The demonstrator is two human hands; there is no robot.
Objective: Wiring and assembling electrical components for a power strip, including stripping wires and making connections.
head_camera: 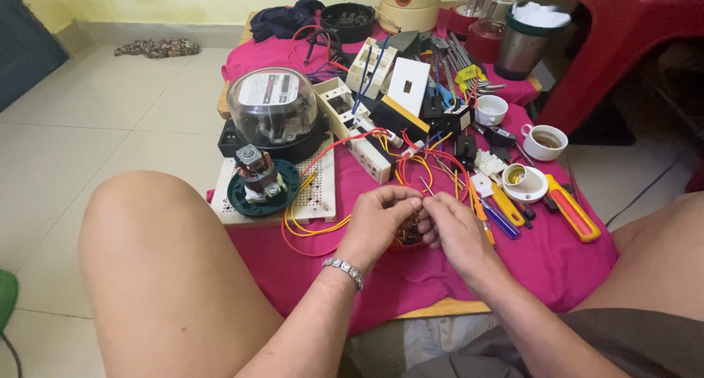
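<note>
My left hand (pixel 379 224), with a silver bracelet at the wrist, and my right hand (pixel 456 230) meet over the near part of a low table covered with a pink cloth (pixel 557 257). Together their fingertips pinch thin wire ends (pixel 425 189) that lead to red and yellow wires (pixel 429 165). A small dark part with copper tones (pixel 408 233) lies under the hands, partly hidden. Which hand carries the grip I cannot tell exactly; both fingers are closed on the wire.
An electric meter under a clear dome (pixel 273 107), a motor on a green base (pixel 261 184) on a white perforated board, white switch boxes (pixel 372 66), screwdrivers with yellow handles (pixel 572 209), two white cups (pixel 544 141), a steel container (pixel 522 48). My bare knees flank the table.
</note>
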